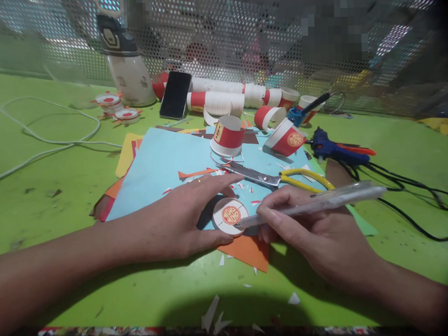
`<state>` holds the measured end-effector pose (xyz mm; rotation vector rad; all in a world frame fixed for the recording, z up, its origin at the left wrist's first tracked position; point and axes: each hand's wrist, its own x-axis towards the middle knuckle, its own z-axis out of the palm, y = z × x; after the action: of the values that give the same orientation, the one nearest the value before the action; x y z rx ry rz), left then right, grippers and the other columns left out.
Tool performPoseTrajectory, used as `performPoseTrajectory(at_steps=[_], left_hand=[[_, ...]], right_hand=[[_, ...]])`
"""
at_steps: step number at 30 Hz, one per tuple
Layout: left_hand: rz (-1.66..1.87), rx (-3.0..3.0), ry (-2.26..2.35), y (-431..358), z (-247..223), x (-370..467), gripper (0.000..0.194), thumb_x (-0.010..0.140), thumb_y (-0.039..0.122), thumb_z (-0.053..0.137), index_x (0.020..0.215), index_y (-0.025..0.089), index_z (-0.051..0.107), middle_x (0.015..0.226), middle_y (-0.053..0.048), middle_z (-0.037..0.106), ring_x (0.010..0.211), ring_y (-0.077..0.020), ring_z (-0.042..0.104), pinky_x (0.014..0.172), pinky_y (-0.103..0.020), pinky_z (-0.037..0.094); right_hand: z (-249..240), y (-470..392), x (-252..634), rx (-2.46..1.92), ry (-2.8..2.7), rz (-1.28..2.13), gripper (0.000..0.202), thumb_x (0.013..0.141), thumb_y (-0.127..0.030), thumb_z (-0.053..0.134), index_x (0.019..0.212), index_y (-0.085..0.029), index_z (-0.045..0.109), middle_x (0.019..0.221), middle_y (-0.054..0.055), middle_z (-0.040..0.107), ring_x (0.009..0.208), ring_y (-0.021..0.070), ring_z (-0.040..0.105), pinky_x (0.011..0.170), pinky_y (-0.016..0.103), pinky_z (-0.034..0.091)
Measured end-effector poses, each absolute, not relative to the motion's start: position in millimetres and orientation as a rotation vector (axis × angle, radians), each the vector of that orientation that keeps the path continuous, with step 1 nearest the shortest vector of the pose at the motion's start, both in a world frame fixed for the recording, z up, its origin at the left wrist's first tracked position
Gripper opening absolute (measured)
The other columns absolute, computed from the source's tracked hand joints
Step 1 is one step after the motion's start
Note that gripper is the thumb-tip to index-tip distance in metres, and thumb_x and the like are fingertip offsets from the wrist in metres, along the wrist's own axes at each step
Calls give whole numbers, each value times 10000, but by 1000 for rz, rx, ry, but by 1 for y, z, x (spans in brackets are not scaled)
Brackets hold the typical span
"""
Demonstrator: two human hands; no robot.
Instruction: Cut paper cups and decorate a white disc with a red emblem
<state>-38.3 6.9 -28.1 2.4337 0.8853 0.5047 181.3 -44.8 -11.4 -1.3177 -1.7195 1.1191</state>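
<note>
My left hand (181, 216) curves around a white round paper piece (220, 214) with an orange-red emblem, its thumb at the near edge and its fingers at the far side. In my right hand (318, 233) is a clear pen (320, 202), its tip touching the emblem's lower right. Thin dark lines cross the white rim of the piece. Light blue paper (154, 165) lies under and beyond it, over an orange sheet (249, 250). Just past my hands rest scissors (268, 178) with yellow handles and a cut red-and-white paper cup (228, 136).
A blue glue gun (333, 149) with black cable lies at right. Behind are a tilted cup (287, 136), stacked paper cups (218, 102), a phone (175, 95) and a white jug (130, 75). A pale cord (61, 144) loops at left. Paper scraps (213, 313) litter the green table.
</note>
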Motion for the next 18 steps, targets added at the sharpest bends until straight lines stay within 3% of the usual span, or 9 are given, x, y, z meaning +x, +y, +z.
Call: performPoseTrajectory(at_steps=[18], left_hand=[[530,2434,871,7,-30,-39,740,805,389,656,1451,265,318,1435,-59,497,1262,-250,509,1009,-377,460]], right_hand=[[-11,-45,183,-1294,-1793,1070,129,906,-224,541,792,-220,602,603,-46,672,558,87,625,542,183,507]])
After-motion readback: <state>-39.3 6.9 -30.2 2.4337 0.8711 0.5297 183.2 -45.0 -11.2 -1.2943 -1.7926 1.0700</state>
